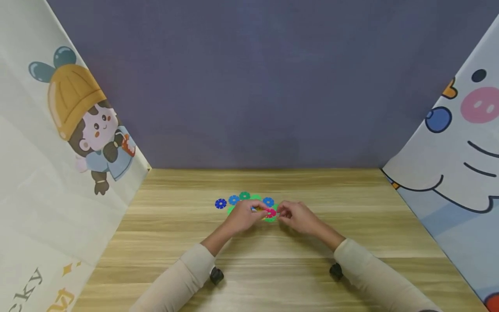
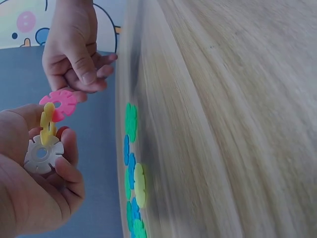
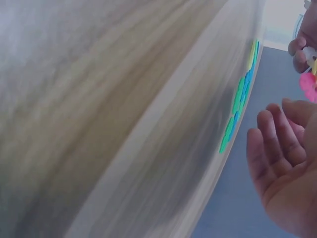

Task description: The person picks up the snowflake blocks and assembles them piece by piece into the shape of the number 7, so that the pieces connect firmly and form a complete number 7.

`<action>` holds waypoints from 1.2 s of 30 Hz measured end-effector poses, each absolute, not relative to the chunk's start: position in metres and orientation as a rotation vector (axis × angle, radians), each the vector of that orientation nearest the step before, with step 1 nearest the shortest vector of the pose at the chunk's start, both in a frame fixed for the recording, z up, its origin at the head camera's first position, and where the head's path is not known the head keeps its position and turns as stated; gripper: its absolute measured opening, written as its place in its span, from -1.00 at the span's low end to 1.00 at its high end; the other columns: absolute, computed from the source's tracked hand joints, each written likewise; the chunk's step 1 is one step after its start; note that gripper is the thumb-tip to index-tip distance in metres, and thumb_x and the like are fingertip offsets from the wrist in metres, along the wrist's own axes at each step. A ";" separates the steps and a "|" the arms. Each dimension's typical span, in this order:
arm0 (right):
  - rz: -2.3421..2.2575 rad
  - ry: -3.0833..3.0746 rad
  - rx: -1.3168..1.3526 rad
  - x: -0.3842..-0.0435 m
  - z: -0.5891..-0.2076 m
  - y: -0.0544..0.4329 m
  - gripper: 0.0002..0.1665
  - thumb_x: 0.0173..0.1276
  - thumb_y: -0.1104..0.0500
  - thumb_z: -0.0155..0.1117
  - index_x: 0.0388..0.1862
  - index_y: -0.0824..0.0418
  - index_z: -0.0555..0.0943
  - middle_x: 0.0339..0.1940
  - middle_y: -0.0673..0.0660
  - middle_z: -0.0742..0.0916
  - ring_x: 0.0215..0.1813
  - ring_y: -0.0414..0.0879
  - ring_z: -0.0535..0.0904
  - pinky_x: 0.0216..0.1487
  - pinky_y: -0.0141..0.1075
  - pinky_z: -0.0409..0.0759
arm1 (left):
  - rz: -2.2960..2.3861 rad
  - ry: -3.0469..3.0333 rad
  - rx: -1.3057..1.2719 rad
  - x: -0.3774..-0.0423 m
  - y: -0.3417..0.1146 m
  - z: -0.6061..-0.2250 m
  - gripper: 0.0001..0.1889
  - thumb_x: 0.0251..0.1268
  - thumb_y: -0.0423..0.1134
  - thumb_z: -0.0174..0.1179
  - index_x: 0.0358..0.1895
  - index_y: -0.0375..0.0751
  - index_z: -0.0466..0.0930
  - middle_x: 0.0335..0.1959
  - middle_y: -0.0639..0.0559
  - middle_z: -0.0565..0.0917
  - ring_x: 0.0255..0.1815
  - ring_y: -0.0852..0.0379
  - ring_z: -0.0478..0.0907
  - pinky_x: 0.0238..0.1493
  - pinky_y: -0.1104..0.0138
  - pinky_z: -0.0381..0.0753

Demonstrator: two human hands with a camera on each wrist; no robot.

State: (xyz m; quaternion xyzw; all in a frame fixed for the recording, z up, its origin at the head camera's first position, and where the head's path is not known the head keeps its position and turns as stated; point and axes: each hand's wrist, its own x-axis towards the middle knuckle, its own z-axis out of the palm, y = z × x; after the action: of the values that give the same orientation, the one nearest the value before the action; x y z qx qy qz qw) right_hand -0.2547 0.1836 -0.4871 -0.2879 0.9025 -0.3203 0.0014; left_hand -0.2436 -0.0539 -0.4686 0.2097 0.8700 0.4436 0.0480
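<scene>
My left hand [image 1: 242,215] holds a small chain of slotted plastic discs, seen close in the left wrist view. A white disc [image 2: 52,151] lies against the fingers, a yellow disc [image 2: 45,121] stands edge-on slotted to it, and a pink disc [image 2: 68,101] sits at the far end. Just to the right, my right hand [image 1: 301,216] hovers near the pink disc with its fingers loosely bent. Nothing shows in its grasp in the right wrist view [image 3: 290,173]. Whether a fingertip touches the pink disc cannot be told.
Several loose discs lie on the wooden table [image 1: 175,242] beyond and below the hands, among them a dark blue disc [image 1: 216,203], a dark green disc [image 1: 244,196] and a blue disc [image 1: 268,202]. Behind rises a dark grey-blue panel [image 1: 265,86]; printed sheets flank both sides.
</scene>
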 end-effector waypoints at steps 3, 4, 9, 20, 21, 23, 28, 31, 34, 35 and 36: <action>-0.966 2.846 -0.848 -0.259 -0.489 0.188 -0.85 0.35 0.26 0.41 -0.14 0.24 0.66 -0.37 0.00 0.78 -0.36 -0.31 0.64 -0.32 -0.44 0.61 | 1.348 2.653 0.638 -0.243 -0.056 -0.469 -0.86 0.39 -0.06 0.29 -0.11 0.10 0.78 -0.04 0.14 0.77 -0.08 0.13 0.63 -0.17 0.32 0.59; -0.955 2.851 -0.822 -0.261 -0.489 0.189 -0.85 0.35 0.26 0.41 -0.13 0.24 0.66 -0.38 -0.01 0.77 -0.39 -0.31 0.63 -0.34 -0.44 0.60 | 1.346 2.653 0.636 -0.243 -0.057 -0.470 -0.86 0.39 -0.05 0.29 -0.11 0.10 0.78 -0.04 0.14 0.77 -0.09 0.13 0.62 -0.19 0.32 0.59; -0.879 2.914 -0.747 -0.272 -0.493 0.194 -0.81 0.34 0.22 0.41 -0.13 0.27 0.66 -0.40 -0.02 0.75 -0.42 -0.28 0.60 -0.35 -0.38 0.60 | 1.333 2.661 0.618 -0.243 -0.058 -0.469 -0.86 0.39 -0.05 0.29 -0.10 0.12 0.78 -0.01 0.13 0.77 -0.24 0.17 0.54 -0.32 0.35 0.52; -0.789 2.915 -0.692 -0.290 -0.503 0.197 -0.68 0.34 0.18 0.39 0.02 0.30 0.66 -0.44 -0.03 0.69 -0.42 -0.25 0.52 -0.31 -0.32 0.54 | 1.321 2.683 0.617 -0.243 -0.058 -0.471 -0.86 0.39 -0.04 0.29 -0.11 0.13 0.78 0.01 0.14 0.77 -0.08 0.19 0.62 -0.16 0.30 0.59; -0.784 2.904 -0.693 -0.291 -0.504 0.196 -0.64 0.35 0.17 0.39 0.06 0.31 0.65 -0.45 -0.03 0.68 -0.44 -0.25 0.51 -0.33 -0.32 0.53 | 1.321 2.686 0.619 -0.243 -0.059 -0.471 -0.86 0.39 -0.04 0.29 -0.11 0.13 0.78 0.02 0.14 0.77 -0.03 0.17 0.63 -0.11 0.28 0.60; -0.776 2.882 -0.680 -0.292 -0.505 0.195 -0.54 0.36 0.12 0.39 0.16 0.32 0.63 -0.48 -0.04 0.66 -0.47 -0.24 0.48 -0.37 -0.33 0.49 | 1.322 2.687 0.620 -0.243 -0.059 -0.472 -0.86 0.39 -0.04 0.29 -0.11 0.13 0.79 0.04 0.13 0.77 0.06 0.15 0.65 -0.03 0.24 0.62; -0.741 2.877 -0.642 -0.293 -0.507 0.191 -0.43 0.38 0.05 0.40 0.29 0.27 0.59 -0.56 -0.05 0.58 -0.54 -0.23 0.39 -0.45 -0.34 0.38 | 1.324 2.680 0.614 -0.243 -0.058 -0.471 -0.86 0.38 -0.03 0.30 -0.11 0.13 0.79 0.04 0.13 0.76 0.09 0.14 0.64 0.02 0.21 0.62; -0.701 2.888 -0.661 -0.294 -0.508 0.190 -0.46 0.39 0.04 0.40 0.28 0.22 0.61 -0.56 -0.05 0.54 -0.54 -0.22 0.34 -0.46 -0.34 0.34 | 1.314 2.676 0.612 -0.243 -0.058 -0.470 -0.85 0.39 -0.02 0.30 -0.11 0.14 0.79 0.03 0.13 0.76 -0.03 0.18 0.63 -0.10 0.26 0.62; -0.679 2.890 -0.669 -0.294 -0.510 0.189 -0.48 0.40 0.04 0.40 0.27 0.21 0.62 -0.55 -0.05 0.53 -0.54 -0.21 0.33 -0.45 -0.34 0.32 | 1.299 2.673 0.608 -0.243 -0.059 -0.469 -0.85 0.40 -0.01 0.29 -0.10 0.15 0.78 0.04 0.14 0.76 -0.13 0.22 0.60 -0.19 0.31 0.59; -0.679 2.886 -0.665 -0.294 -0.510 0.189 -0.49 0.40 0.04 0.40 0.26 0.20 0.62 -0.54 -0.04 0.53 -0.54 -0.21 0.33 -0.45 -0.33 0.32 | 1.293 2.674 0.609 -0.243 -0.059 -0.469 -0.85 0.40 -0.01 0.28 -0.10 0.15 0.78 0.04 0.14 0.76 -0.15 0.22 0.59 -0.21 0.31 0.58; -0.676 2.886 -0.661 -0.294 -0.510 0.189 -0.49 0.39 0.05 0.41 0.26 0.20 0.62 -0.54 -0.04 0.53 -0.53 -0.20 0.33 -0.44 -0.33 0.32 | 1.288 2.676 0.609 -0.243 -0.059 -0.469 -0.85 0.41 -0.01 0.28 -0.10 0.15 0.78 0.04 0.14 0.76 -0.15 0.23 0.59 -0.20 0.32 0.57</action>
State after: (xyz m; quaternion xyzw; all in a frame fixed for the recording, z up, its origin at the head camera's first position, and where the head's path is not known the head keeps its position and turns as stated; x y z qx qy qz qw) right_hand -0.2944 0.1886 -0.5100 -0.2174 0.9490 -0.2223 0.0521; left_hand -0.2435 -0.0591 -0.4687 0.2006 0.8814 0.4241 0.0552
